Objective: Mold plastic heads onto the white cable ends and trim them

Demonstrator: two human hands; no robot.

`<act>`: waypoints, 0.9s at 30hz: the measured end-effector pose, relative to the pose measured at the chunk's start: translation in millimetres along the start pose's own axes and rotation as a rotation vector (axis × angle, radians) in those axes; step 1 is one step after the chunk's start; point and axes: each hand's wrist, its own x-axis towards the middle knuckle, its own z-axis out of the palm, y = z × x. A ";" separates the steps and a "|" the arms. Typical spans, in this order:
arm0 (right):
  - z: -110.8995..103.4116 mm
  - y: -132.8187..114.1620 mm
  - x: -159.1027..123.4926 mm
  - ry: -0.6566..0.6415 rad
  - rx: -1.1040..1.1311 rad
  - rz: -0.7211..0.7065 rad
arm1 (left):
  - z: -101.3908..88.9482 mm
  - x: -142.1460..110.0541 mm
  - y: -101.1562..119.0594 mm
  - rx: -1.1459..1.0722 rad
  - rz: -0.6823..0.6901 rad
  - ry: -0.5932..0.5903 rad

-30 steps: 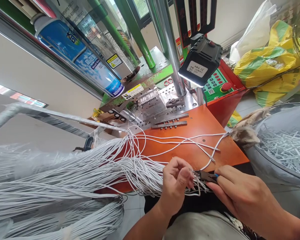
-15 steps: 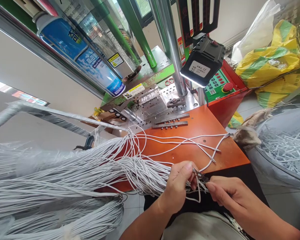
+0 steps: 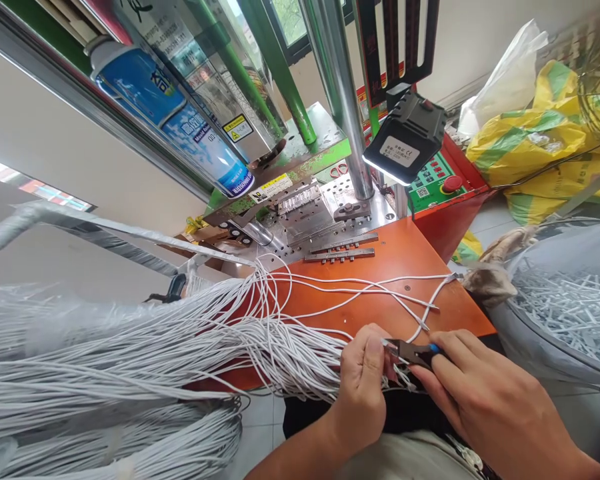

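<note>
My left hand [image 3: 364, 373] is closed, thumb pressed down, around the end of a white cable near the front edge of the orange table. In my right hand [image 3: 485, 383] is a pair of dark cutting pliers [image 3: 411, 352] with a bit of blue on the handle. The pliers' jaws point left and lie at the cable tip by my left fingertips; whether they touch it I cannot tell. A thick bundle of white cables [image 3: 300, 357] runs from the left to just behind my left hand. Several loose cable ends [image 3: 380, 289] stretch across the orange table [image 3: 350, 320].
A press with a metal mould [image 3: 305, 217] stands behind the table. Two metal bars [image 3: 343, 253] lie in front of it. A black work lamp [image 3: 405, 137] hangs above right. A bin liner of white cable scraps [image 3: 575, 300] stands at right; a spray can [image 3: 175, 113] is upper left.
The pliers have turned more level, and my right hand has shifted, now gripping further over the handles. The cable loop that hung below the pliers no longer shows. The view has shifted slightly.
</note>
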 end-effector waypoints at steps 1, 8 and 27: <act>0.4 -0.3 -0.3 0.000 -0.008 -0.004 | -0.2 -1.0 -0.5 0.055 0.032 0.001; 5.7 -2.0 -2.3 0.017 -0.014 -0.004 | -4.4 -3.3 -7.9 0.349 0.199 -0.014; 14.2 10.0 -11.1 -0.033 0.235 -0.029 | -7.0 -13.0 -18.8 0.426 0.259 0.052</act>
